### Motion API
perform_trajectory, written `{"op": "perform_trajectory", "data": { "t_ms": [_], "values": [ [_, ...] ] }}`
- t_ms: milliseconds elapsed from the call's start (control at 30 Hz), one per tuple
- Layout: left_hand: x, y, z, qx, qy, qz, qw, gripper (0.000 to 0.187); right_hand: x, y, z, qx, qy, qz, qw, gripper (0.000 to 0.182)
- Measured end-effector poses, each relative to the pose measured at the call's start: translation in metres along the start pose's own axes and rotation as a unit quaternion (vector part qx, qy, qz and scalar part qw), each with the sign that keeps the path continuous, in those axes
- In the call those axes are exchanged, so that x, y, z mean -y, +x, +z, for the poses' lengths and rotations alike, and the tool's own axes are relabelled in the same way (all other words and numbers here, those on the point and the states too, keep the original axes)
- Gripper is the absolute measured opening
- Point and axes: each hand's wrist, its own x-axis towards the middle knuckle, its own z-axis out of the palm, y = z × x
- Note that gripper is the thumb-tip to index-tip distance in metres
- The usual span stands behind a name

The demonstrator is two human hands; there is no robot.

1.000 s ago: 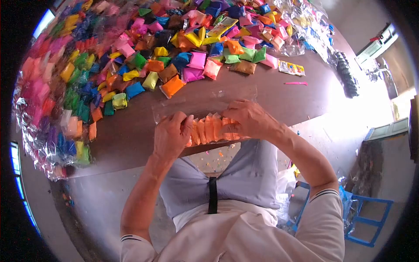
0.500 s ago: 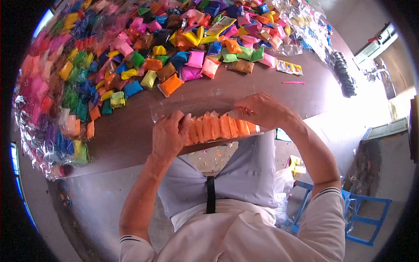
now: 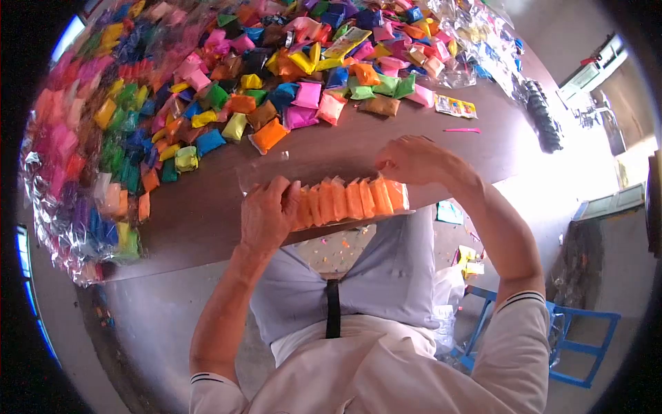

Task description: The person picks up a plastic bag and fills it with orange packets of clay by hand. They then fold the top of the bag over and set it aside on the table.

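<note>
A row of orange packets point(image 3: 348, 200) stands side by side in a clear plastic bag point(image 3: 405, 196) at the table's near edge, above my lap. My left hand point(image 3: 267, 210) is closed around the left end of the bag and row, thumb on the near packet. Just above the row's right end is my right hand point(image 3: 417, 160), its fingers curled together. What those fingers pinch, if anything, is hidden. The bag's loose clear film point(image 3: 258, 169) spreads over the table behind the row.
A large heap of colourful packets point(image 3: 272, 134) covers the back and left of the brown table point(image 3: 186, 228). Behind my right hand lie a pink stick point(image 3: 461, 130) and a printed sachet point(image 3: 455, 106). A black ridged object point(image 3: 543, 117) sits at the right edge. A blue frame point(image 3: 586, 345) stands below right.
My right hand has lifted slightly up and right, off the packets' tops, uncovering the right end of the row. My left hand keeps its place on the bag.
</note>
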Motion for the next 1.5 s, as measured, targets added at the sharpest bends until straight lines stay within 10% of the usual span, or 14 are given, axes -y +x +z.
{"op": "perform_trajectory", "data": {
  "t_ms": [633, 833, 1133, 1500],
  "values": [
    [0.001, -0.002, 0.002, 0.004, 0.003, -0.006, 1.000, 0.023, 0.002, 0.032, -0.011, 0.160, 0.000, 0.015, 0.987, 0.028],
    [0.003, -0.003, 0.003, 0.001, -0.010, 0.002, 1.000, 0.022, -0.007, 0.026, -0.011, 0.013, 0.051, 0.053, 0.997, 0.023],
    [0.002, -0.005, 0.002, -0.008, -0.035, 0.004, 0.999, 0.020, 0.043, 0.007, 0.022, -0.190, 0.081, -0.234, 0.950, 0.042],
    [0.000, -0.006, 0.003, -0.007, -0.014, 0.004, 1.000, 0.019, 0.037, 0.015, 0.017, -0.074, 0.184, -0.167, 0.966, 0.038]
  ]
}}
